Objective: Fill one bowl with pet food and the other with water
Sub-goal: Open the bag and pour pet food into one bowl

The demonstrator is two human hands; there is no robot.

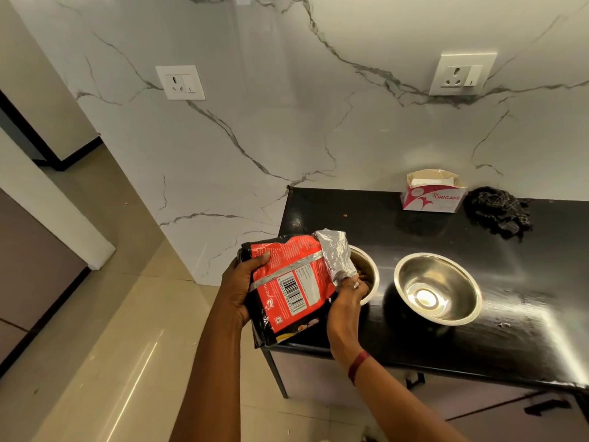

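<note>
A red and black pet food bag (288, 288) is tilted over the left end of the black counter (446, 228), its silver open mouth pointing into a steel bowl (371, 269). Brown kibble shows inside that bowl, which is mostly hidden by the bag and my right hand. My left hand (240, 291) grips the bag's lower left side. My right hand (347, 295) holds the bag near its silver mouth, over the bowl. A second steel bowl (438, 291) stands just to the right, shiny inside with nothing in it.
A white and pink tissue box (432, 196) and a dark crumpled cloth (497, 210) sit at the back of the counter. One loose kibble (345, 215) lies on the counter. Two wall sockets (180, 82) (460, 74) are on the marble wall. Tiled floor (127, 346) lies to the left.
</note>
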